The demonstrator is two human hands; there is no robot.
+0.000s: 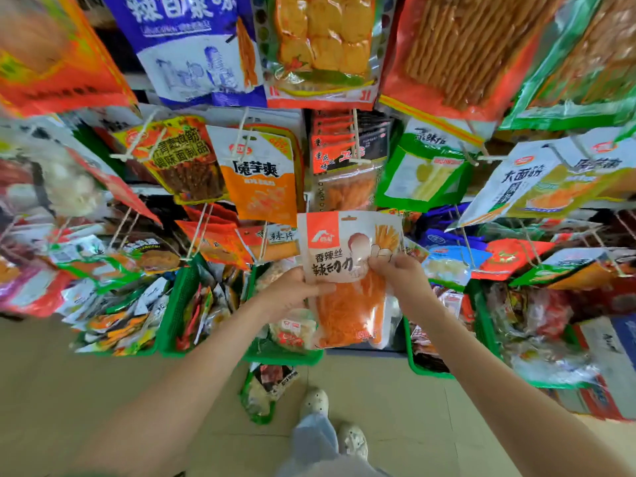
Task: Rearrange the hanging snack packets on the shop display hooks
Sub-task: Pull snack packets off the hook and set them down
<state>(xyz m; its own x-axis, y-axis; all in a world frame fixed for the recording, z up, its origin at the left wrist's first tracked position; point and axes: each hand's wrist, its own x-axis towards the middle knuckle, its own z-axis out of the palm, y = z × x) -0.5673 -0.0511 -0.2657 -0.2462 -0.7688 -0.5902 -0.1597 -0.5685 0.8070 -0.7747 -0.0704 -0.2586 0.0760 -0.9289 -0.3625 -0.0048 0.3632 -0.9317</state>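
The packet I hold reads 香辣丝. The orange packet hanging above it reads 魔芋爽, and a white packet at right reads 大面筋.

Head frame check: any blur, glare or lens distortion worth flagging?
Head view: even light; held packet, left hand and right hand sharp; left-edge packets blurred; wide-angle bend tilts top packets outward; no strong glare.

Glossy plastic film on held packet, clear window low down. Shiny crinkled plastic on hanging packets. The hooks are cream, maybe coated wire. The baskets are green plastic mesh. The floor is smooth beige tile, slight sheen. The shoes are white, rubbery, matt.
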